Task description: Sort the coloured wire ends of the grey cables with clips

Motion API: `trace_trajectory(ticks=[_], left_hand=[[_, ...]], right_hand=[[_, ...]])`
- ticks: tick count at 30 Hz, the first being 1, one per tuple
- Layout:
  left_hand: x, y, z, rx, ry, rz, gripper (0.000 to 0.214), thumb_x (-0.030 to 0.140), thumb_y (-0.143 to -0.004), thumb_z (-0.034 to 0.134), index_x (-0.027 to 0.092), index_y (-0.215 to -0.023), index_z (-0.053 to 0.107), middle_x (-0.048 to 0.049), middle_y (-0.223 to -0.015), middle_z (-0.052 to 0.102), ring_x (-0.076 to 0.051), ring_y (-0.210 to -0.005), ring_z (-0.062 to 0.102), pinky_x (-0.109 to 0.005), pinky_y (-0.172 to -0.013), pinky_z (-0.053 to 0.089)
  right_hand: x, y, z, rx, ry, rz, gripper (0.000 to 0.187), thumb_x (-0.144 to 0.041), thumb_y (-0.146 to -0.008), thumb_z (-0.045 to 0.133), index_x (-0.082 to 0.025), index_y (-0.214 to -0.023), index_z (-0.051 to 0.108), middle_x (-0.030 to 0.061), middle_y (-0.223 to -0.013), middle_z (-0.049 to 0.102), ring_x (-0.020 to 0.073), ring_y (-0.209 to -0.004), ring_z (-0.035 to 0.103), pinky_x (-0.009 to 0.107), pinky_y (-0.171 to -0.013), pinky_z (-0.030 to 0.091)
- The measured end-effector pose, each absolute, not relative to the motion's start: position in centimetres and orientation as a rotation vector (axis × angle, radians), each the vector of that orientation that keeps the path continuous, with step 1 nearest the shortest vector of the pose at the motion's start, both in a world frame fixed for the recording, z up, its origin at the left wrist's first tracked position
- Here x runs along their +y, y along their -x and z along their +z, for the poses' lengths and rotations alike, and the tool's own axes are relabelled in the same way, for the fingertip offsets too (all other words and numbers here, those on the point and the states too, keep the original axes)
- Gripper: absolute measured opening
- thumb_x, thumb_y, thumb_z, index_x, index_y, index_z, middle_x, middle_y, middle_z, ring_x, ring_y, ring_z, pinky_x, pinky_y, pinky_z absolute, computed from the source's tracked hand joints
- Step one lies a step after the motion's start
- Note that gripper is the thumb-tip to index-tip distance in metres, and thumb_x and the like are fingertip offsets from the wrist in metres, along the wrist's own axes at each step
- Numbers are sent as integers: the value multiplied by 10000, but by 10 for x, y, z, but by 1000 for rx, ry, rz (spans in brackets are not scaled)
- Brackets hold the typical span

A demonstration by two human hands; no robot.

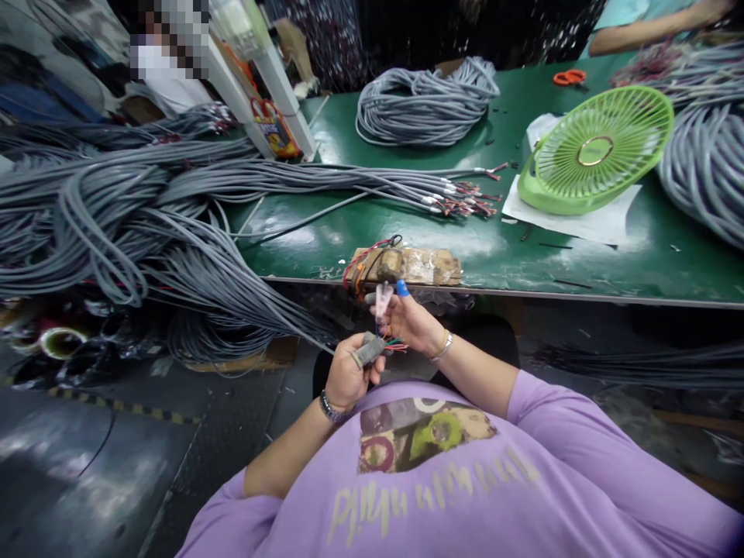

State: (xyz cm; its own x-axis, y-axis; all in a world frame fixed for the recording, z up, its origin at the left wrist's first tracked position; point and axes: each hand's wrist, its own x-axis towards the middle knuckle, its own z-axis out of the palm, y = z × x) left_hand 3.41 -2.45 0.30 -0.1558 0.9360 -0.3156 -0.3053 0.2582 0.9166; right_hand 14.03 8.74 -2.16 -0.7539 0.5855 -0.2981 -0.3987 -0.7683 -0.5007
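My left hand (pixel 347 373) is closed around the end of a grey cable, with grey wrapping on its thumb. Thin coloured wires (pixel 396 346), red and green among them, fan out from that end toward my right palm. Just above it, my right hand (pixel 414 322) has its fingers curled in, with a blue cover on the thumb tip. A pale, whitish-pink piece (pixel 383 301) shows at those fingers, too blurred to name. Beyond both hands, at the table edge, a wooden block (pixel 433 266) carries a brownish lump and red and black leads.
Grey cables (pixel 203 182) with stripped ends lie across the green table (pixel 325 225) from the left. A cable coil (pixel 427 105) is at the back. To the right are a green fan (pixel 598 147), orange-handled scissors (pixel 570 77) and another coil (pixel 706 163). A co-worker's arm (pixel 645 31) reaches in behind.
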Motion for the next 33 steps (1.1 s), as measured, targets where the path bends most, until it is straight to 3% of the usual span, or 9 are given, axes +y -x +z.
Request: trace_trajectory(ticks=[5, 11, 18, 26, 33], left_hand=[[-25, -40, 6, 1280, -688, 1350, 299, 389, -726, 696, 147, -616, 561, 23, -469, 579, -47, -305, 447, -144, -302, 244], [-20, -43, 4, 1277, -665, 1369, 286, 398, -740, 684, 145, -663, 574, 23, -481, 577, -45, -315, 452, -143, -306, 229], [-17, -44, 1, 1273, -641, 1372, 279, 373, -736, 684, 147, -632, 558, 24, -481, 578, -50, -310, 455, -148, -301, 239], [-19, -44, -3, 1279, -650, 1359, 254, 353, -748, 671, 143, -646, 572, 22, -482, 580, -45, -311, 453, -144, -302, 219], [-25, -44, -2, 1303, -657, 1342, 287, 390, -737, 684, 148, -641, 566, 20, -482, 583, -52, -312, 459, -151, -304, 234]], right_hand=[[87, -141, -19, -653, 629, 2355, 293, -437, -789, 678, -153, -860, 668, 14, -715, 632, 84, -570, 506, 192, -519, 407], [80, -137, -26, -781, 720, 1921, 411, -546, -681, 735, -154, -679, 610, -19, -606, 569, 62, -521, 428, 181, -484, 342], [86, -130, -27, -584, 639, 2300, 469, -602, -761, 645, -149, -877, 679, 21, -700, 637, 93, -566, 528, 209, -513, 433], [85, -125, -21, -459, 633, 2270, 422, -554, -804, 633, -135, -822, 679, 12, -650, 625, 79, -553, 531, 185, -507, 432], [84, -133, -26, -393, 601, 2396, 476, -616, -860, 501, -164, -870, 652, 10, -690, 629, 94, -570, 544, 202, -510, 434]])
